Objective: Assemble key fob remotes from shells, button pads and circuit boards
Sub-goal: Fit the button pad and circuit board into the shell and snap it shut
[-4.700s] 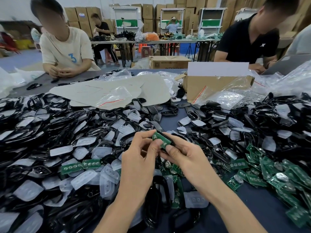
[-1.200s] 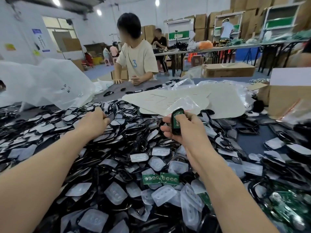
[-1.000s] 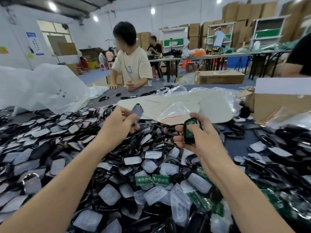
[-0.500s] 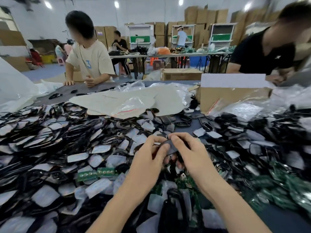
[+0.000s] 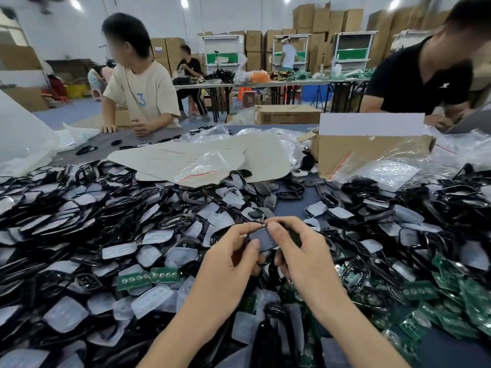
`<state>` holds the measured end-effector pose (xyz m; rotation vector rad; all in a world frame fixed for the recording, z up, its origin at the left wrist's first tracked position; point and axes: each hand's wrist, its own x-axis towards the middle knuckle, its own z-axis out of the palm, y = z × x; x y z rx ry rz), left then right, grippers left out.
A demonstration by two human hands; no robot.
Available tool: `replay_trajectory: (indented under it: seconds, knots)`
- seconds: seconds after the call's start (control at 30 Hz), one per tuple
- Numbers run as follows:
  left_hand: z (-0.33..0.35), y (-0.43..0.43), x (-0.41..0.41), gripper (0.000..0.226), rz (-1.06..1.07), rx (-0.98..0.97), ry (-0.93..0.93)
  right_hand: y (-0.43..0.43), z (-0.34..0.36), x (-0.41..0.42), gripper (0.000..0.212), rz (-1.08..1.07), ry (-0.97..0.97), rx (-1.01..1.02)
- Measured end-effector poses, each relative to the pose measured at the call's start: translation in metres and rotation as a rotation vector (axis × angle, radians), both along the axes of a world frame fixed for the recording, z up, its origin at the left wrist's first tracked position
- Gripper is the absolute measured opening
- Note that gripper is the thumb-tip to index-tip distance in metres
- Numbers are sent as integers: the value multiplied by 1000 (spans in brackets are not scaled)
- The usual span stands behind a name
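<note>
A dark key fob remote (image 5: 261,239) sits between both my hands at the middle of the view, its flat grey back cover facing up. My left hand (image 5: 233,257) grips its left side with thumb and fingers. My right hand (image 5: 297,251) pinches its right side, thumb across the top. The circuit board inside is hidden. Around my hands lie heaps of black shells (image 5: 79,208), translucent button pads (image 5: 151,301) and green circuit boards (image 5: 451,301).
A strip of green boards (image 5: 147,278) lies left of my hands. Cream card sheets and a plastic bag (image 5: 202,166) lie further back, beside a cardboard box (image 5: 372,150). Two people work at the table's far side.
My left hand reached into the shell heap at the left, picked up a grey cover and brought it to the fob in my right hand. Both hands now press together on it.
</note>
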<state>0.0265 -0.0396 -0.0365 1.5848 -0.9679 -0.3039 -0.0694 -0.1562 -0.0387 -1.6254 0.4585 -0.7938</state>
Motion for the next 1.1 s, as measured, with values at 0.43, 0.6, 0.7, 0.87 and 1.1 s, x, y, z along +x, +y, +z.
replay_trajectory:
  seconds: [0.43,0.6,0.7,0.87,1.1]
  knots:
    - [-2,4,5,20,-52,7,3,1,2,-3,16,4,92,-218]
    - [-1,2,3,17,-30,-8,28,-1,0,-2,16,96,41,-80]
    - [1,1,2,12,21,-50,73,-6,0,-1,19,164,10,147]
    - [5,5,6,16,136,-67,56,-13,-2,0,43,187,-32,263]
    - [7,6,10,25,122,-111,199,-8,-3,3,33,216,-97,304]
